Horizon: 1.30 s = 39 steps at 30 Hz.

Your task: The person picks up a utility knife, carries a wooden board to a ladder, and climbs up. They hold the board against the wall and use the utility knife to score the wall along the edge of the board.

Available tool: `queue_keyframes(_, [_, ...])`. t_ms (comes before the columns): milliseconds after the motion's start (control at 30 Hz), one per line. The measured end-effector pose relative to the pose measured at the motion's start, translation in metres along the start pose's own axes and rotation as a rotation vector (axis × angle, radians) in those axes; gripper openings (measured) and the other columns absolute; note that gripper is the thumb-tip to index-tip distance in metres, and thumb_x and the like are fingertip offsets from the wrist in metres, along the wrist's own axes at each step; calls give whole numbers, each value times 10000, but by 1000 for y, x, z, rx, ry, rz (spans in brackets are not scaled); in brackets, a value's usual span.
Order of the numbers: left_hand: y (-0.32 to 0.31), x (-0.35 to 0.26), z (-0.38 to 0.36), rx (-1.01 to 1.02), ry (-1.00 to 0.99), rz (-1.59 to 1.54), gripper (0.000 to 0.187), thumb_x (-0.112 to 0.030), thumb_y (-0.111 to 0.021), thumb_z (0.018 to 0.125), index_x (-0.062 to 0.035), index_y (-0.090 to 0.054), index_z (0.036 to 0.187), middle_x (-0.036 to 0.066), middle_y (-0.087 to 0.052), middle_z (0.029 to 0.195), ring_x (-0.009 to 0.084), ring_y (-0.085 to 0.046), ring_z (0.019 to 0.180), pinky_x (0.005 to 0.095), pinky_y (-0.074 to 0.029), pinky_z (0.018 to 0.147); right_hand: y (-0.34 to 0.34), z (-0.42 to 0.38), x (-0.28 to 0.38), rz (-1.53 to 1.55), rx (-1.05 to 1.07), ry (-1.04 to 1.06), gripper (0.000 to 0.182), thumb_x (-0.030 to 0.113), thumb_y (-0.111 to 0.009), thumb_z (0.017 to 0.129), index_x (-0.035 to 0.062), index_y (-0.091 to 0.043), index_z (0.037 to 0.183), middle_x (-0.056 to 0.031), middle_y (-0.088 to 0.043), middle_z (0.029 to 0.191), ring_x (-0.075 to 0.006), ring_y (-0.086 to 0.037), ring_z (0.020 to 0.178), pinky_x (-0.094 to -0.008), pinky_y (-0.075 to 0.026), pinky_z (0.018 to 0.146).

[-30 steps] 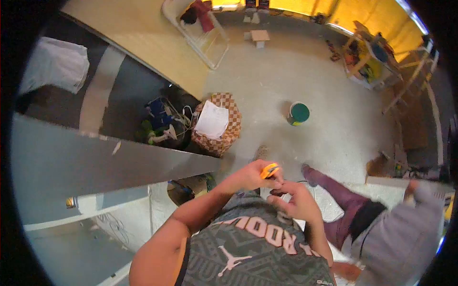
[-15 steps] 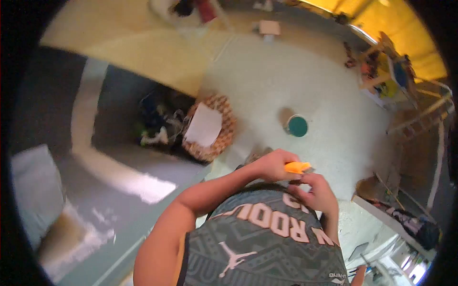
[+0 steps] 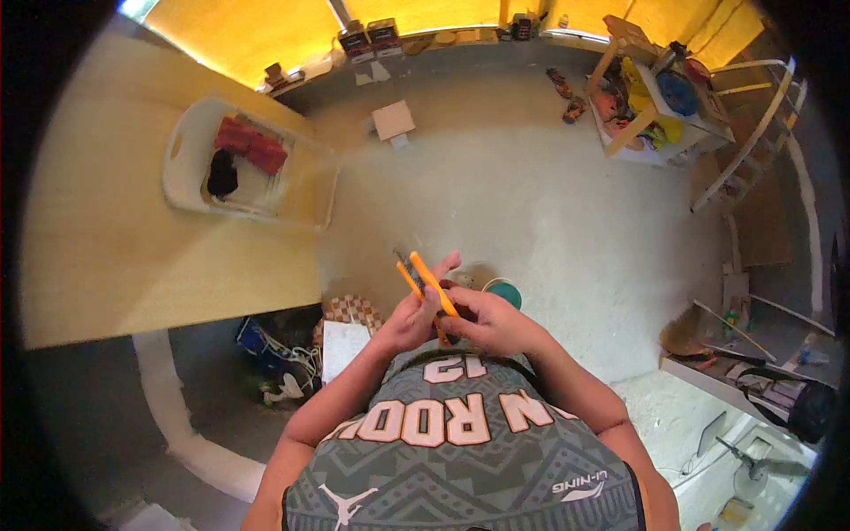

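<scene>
Both hands meet in front of my chest over the concrete floor. My left hand (image 3: 409, 320) and my right hand (image 3: 488, 320) hold an orange-handled tool (image 3: 426, 283) between them. Its two slim orange handles point up and away from me, with a dark metal tip at the far end. My right hand wraps the lower part of the handles; my left hand steadies them from the left, fingers partly spread. A green-lidded paint tin (image 3: 506, 292) stands on the floor just beyond my right hand.
A pale wooden tabletop (image 3: 133, 248) lies on my left, carrying a white plastic tub (image 3: 243, 173) with red and black items. Below it sit a checkered basket (image 3: 347, 311) and tangled cables. A cluttered wooden shelf (image 3: 655, 97) stands far right, a small block (image 3: 393, 119) ahead.
My view has swung up and to the right; the grey panel is out of sight and the other person left the view. The tool's handles have spread and now point upward.
</scene>
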<state>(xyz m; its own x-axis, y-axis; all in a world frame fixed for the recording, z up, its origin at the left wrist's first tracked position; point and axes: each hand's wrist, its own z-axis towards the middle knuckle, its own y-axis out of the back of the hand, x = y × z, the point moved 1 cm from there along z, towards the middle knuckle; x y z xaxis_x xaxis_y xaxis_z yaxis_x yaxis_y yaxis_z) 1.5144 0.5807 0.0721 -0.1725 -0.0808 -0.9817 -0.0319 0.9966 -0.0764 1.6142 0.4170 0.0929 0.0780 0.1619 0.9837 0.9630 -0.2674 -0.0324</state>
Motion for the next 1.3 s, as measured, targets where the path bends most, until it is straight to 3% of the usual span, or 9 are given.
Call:
queue_keyframes(200, [77, 22, 142, 64, 226, 38, 617, -447, -527, 1041, -53, -428, 1506, 130, -562, 1399, 215, -561, 1211, 372, -444, 1040, 119, 68, -19, 145, -290, 26, 220, 217, -571, 1034, 30, -591, 1147, -43, -665, 954, -117, -617, 861, -289, -508, 780])
queue_keyframes(333, [182, 192, 164, -367, 623, 95, 472, -369, -613, 1004, -28, -583, 1329, 128, -692, 1144, 214, -651, 1007, 351, -517, 891, 224, 74, -36, 232, -470, -146, 257, 232, -603, 1014, 1, -604, 1127, -57, -662, 876, -134, -628, 811, -299, -513, 750])
queue_keyframes(367, [243, 286, 139, -169, 622, 585, 387, -331, -609, 987, -11, -639, 1201, 189, -700, 1000, 266, -667, 903, 375, -523, 834, 248, 76, -43, 235, -500, -147, 257, 232, -603, 1014, 1, -604, 1127, -57, -662, 876, -134, -628, 811, -299, -513, 750])
queue_keyframes(533, [290, 251, 131, -299, 1294, 169, 410, -410, -626, 960, -63, -623, 1179, 133, -679, 977, 252, -650, 847, 388, -511, 775, 346, 83, -171, 352, -867, -474, 245, 183, -641, 941, 11, -579, 1104, -46, -652, 816, -155, -659, 692, -334, -528, 623])
queue_keyframes(667, [332, 221, 285, -329, 1217, 45, 431, -474, -640, 939, -105, -611, 1160, 88, -663, 958, 240, -637, 802, 398, -502, 727, 383, 49, -288, -251, -743, -1094, 210, 174, -629, 814, -12, -720, 845, -195, -689, 685, -313, -715, 680, -407, -545, 614])
queue_keyframes(833, [381, 167, 608, -237, 778, 123, 411, -503, -643, 935, -155, -602, 1150, 52, -649, 951, 210, -622, 761, 384, -490, 677, 434, 4, -288, 57, -823, -1355, 275, 183, -600, 834, -24, -705, 685, -216, -697, 682, -308, -703, 586, -432, -564, 594])
queue_keyframes(967, [339, 75, 827, -194, 561, 385, 371, -444, -617, 980, -81, -624, 1054, 51, -649, 860, 177, -604, 702, 351, -484, 598, 506, 9, -300, 522, -1278, -973, 247, 249, -584, 960, 14, -652, 996, -141, -679, 740, -255, -675, 545, -405, -547, 455])
queue_keyframes(1000, [342, 70, 873, -17, 258, 607, 371, -434, -604, 992, -67, -632, 1033, 58, -652, 824, 172, -592, 663, 339, -474, 566, 531, 25, -272, 603, -1343, -976, 251, 267, -600, 980, 49, -591, 1104, -126, -655, 785, -239, -640, 515, -403, -531, 411])
queue_keyframes(1300, [202, 46, 1064, 232, 449, 397, 349, -371, -572, 1019, -33, -646, 1067, 76, -634, 799, 225, -609, 703, 373, -487, 599, 640, 76, -193, 156, -1269, -1041, 329, 228, -641, 891, -67, -661, 749, -207, -648, 670, -277, -655, 534, -455, -508, 439])
